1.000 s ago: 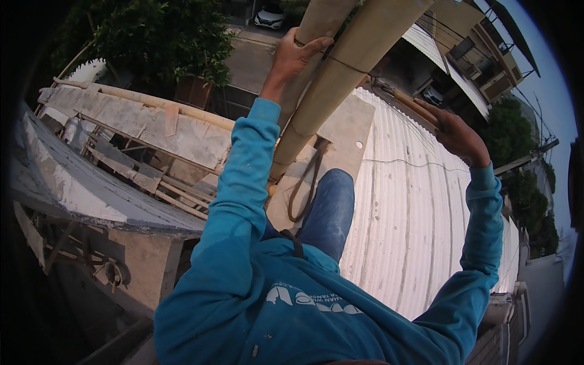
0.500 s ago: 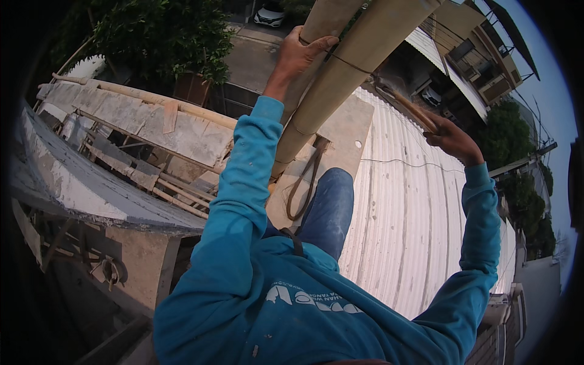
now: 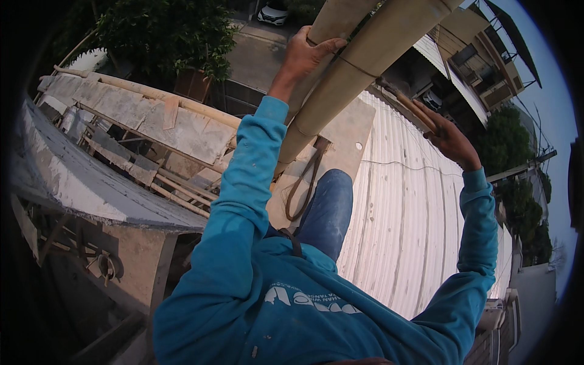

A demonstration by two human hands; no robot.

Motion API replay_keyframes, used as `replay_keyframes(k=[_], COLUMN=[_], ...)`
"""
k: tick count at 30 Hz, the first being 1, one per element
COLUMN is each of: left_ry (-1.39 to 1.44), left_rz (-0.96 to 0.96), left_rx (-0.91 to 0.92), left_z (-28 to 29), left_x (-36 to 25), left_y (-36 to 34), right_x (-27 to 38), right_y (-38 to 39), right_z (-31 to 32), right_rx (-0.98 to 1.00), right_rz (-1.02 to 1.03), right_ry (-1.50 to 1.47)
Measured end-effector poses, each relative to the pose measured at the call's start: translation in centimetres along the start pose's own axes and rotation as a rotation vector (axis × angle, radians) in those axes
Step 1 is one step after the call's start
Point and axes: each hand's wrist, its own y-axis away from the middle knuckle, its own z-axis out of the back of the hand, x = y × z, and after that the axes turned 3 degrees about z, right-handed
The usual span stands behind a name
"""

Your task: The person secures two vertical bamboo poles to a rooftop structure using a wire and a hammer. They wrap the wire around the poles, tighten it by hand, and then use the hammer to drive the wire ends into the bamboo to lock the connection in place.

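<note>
Two thick tan bamboo poles stand side by side in front of me, a left pole [image 3: 339, 21] and a wider right pole [image 3: 365, 58]. A thin dark wire [image 3: 358, 67] runs around them. My left hand [image 3: 306, 59] is wrapped round the left pole at the wire's height, its thumb toward the gap between the poles. On the other side, my right hand [image 3: 453, 141] is closed on the long brownish handles of what look like pincers [image 3: 406, 102]. Their head is beside the right pole, where the wire ends; the exact contact is too small to tell.
Below right spreads a white corrugated roof [image 3: 401, 213] with a loose wire across it. A brown strap loop [image 3: 311, 182] lies beside my leg [image 3: 328, 213]. At left are a concrete ledge [image 3: 140, 131] and bamboo framing [image 3: 182, 198]. The street [image 3: 258, 58] lies far below.
The poles and my left hand sit slightly farther right in view. My right hand has turned a little on the pincers' handles, its fingers lying straighter along them.
</note>
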Motion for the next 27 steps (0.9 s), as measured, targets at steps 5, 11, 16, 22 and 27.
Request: replay_keyframes(k=[5,11,16,22,27], left_ry=[-0.008,0.066,0.061,0.005,-0.026], left_rz=[0.001,0.044,0.056,0.059,0.067], left_rx=[0.005,0.015,0.020,0.013,0.019], left_z=[-0.3,-0.3,-0.4,-0.4,-0.3], left_x=[-0.2,-0.1,-0.5,-0.9,-0.6], left_y=[0.0,0.0,0.1,0.7,0.6], right_x=[-1.3,-3.1,-2.2,-1.5,-2.7], right_y=[0.5,0.3,0.2,0.0,0.0], right_z=[-0.6,-1.4,-1.3,-2.4,-5.7], right_rx=[-0.058,-0.110,-0.182,-0.284,-0.320], right_rz=[0.016,0.007,0.013,0.027,0.062], right_ry=[-0.034,0.019,0.095,0.536,0.164])
